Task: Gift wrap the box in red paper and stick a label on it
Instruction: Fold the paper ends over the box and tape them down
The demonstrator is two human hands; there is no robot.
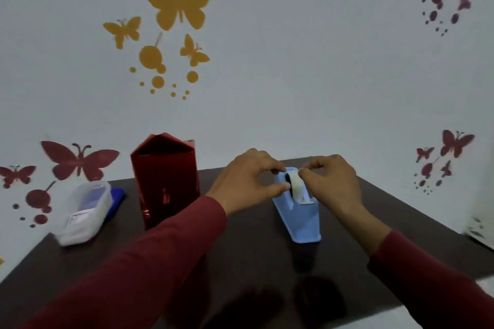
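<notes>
Dark table [254, 288], butterfly-stickered wall [294, 75] — both hands' grips [247, 181] [330, 181] pinch the tape roll [295, 181].

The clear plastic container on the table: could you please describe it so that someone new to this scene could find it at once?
Start at the dark table against the butterfly wall. At its far left stands the clear plastic container, left of the upright box in red paper. It is the only see-through thing there, with a blue lid showing behind it and white slips inside.

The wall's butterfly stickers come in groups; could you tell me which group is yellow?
The yellow butterflies high on the wall, above the red-wrapped box; the other groups are dark red.
</notes>
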